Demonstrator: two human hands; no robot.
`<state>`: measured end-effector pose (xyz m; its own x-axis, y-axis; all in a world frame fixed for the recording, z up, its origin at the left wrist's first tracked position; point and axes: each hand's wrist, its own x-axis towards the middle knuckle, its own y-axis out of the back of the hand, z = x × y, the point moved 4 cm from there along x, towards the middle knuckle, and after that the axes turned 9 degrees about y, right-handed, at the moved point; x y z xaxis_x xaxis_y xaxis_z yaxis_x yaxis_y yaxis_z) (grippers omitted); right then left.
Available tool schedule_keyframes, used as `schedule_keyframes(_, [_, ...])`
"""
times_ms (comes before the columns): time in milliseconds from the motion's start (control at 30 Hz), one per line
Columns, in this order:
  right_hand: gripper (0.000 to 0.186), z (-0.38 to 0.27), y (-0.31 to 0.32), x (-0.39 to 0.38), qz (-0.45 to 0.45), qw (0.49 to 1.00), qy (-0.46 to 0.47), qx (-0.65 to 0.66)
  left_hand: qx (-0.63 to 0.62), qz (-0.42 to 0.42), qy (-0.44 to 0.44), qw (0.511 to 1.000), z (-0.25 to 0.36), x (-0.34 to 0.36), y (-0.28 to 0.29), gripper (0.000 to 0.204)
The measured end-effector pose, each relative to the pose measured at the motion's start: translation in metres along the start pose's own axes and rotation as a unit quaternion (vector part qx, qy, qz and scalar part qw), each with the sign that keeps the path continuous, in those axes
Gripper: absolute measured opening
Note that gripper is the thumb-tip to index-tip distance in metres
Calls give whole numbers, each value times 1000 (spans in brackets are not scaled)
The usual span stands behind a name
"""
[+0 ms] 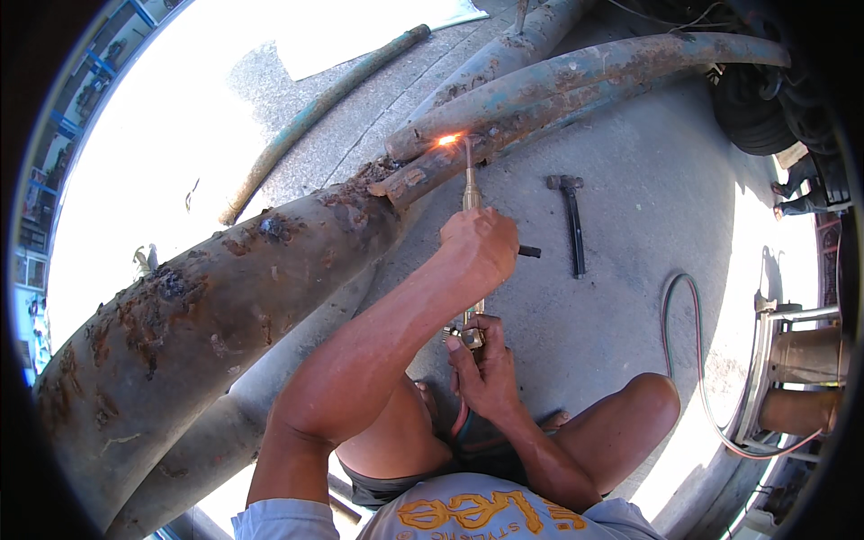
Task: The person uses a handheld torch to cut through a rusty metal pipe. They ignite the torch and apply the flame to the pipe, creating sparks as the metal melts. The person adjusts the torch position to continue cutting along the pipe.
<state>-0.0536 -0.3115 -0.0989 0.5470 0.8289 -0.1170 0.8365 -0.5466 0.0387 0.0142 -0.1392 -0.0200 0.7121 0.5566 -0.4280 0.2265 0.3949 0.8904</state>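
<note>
My left hand (480,241) is closed around the middle of a brass cutting torch (472,193). Lower down, my right hand (490,367) grips the same torch by its valve end, fingers curled at the knobs. The torch's bent tip points at a rusty pipe (423,177), where a spot of metal glows orange (448,139). Another rusty, blue-tinged pipe (585,76) lies alongside it. A short black rod-like piece (531,252) sticks out beside my left hand; whether I hold it or it belongs to the torch, I cannot tell.
A thick rusty pipe (216,292) runs along my left. On the concrete to the right lies a hammer (572,225). A hose (697,333) loops toward a metal rack with cylinders (801,409). Tyres (751,112) and a person's legs (796,189) are at far right.
</note>
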Motion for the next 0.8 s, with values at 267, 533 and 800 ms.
schedule_keyframes(267, [35, 0, 0, 0, 2, 1000, 9, 1, -11, 23, -13, 1000, -1, -1, -2, 16])
schedule_keyframes(533, [35, 2, -1, 0, 4, 1000, -1, 10, -10, 27, -23, 999, -1, -1, -2, 16])
schedule_keyframes(800, [35, 3, -1, 0, 0, 999, -21, 25, -1, 17, -19, 1000, -3, 1, -3, 15])
